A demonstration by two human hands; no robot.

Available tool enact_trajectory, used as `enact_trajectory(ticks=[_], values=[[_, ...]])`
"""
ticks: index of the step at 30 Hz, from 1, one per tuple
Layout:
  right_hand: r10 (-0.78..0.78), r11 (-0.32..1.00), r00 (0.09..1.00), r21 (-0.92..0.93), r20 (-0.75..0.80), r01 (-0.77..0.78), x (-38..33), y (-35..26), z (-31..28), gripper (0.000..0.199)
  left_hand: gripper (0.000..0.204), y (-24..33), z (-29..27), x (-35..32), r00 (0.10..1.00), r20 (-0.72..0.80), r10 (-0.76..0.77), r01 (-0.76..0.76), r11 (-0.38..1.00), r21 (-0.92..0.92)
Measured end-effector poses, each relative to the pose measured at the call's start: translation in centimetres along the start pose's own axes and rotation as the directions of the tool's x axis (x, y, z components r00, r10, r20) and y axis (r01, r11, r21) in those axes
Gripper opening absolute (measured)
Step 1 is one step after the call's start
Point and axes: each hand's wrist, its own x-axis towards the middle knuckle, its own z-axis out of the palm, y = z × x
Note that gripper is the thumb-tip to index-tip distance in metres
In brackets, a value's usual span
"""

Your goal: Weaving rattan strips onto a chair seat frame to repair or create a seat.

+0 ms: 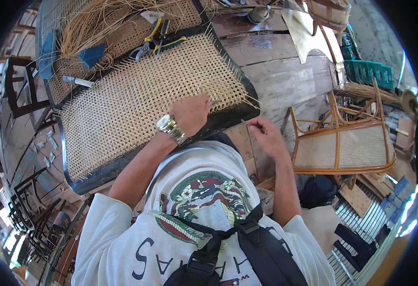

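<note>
**Left hand at the woven panel, right hand off its near right corner**

In the head view, a cane panel (132, 90) in a black frame (225, 121) lies in front of the person, at a slant, its near edge close to the person's shirt (204, 162). The left hand (190, 114), with a metal watch (169, 126) at the wrist, rests on the weave near the near edge, toward the right corner. Its fingers are curled in and mostly hidden; a thin grey tip (214, 102) juts out beside them, but what they grasp cannot be told. The right hand (268, 138) is raised just outside the near right corner, thumb and forefinger drawn close together; whether they pinch a strand cannot be told.

Loose cane ends (237, 74) stick out along the right edge. At the far edge, yellow-handled cutters (144, 49) lie beside a dark-handled tool (162, 35), partly over the frame. A white tube (78, 81) lies by the far left corner. Beyond the far edge, a second cane panel (182, 16) carries a tangle of long strands (89, 31) and a blue scrap (91, 56). To the right, well apart, stands a rattan seat (361, 148).
</note>
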Motion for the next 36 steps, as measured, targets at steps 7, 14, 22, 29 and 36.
enact_trajectory(ticks=[7, 14, 22, 29, 36], values=[[-0.121, 0.987, 0.991, -0.117, -0.054, 0.114, 4.7, -3.6, -0.7, 0.013, 0.025, 2.3, 0.1, 2.3, 0.993, 0.090, 0.073, -0.087, 0.983, 0.162], [-0.113, 0.963, 0.991, -0.237, 0.070, 0.127, 7.4, -5.0, -0.2, 0.017, 0.019, 5.9, -1.6, 3.2, 0.987, 0.152, 0.053, -0.107, 0.922, 0.372], [-0.083, 0.977, 0.991, -0.188, 0.107, 0.102, 9.1, -4.7, -0.8, 0.022, 0.023, 4.1, -0.5, 3.2, 0.991, 0.131, -0.003, -0.024, 0.979, 0.201], [-0.160, 0.911, 0.958, -0.339, 0.237, 0.236, 10.6, -5.8, -0.7, 0.021, 0.029, 0.9, 0.3, 3.1, 0.986, 0.100, 0.135, -0.135, 0.991, -0.004], [-0.193, 0.845, 0.929, -0.428, 0.317, 0.322, 11.7, -5.7, -0.3, 0.020, 0.032, 0.7, 0.4, 2.6, 0.989, 0.041, 0.145, -0.144, 0.989, -0.026]])
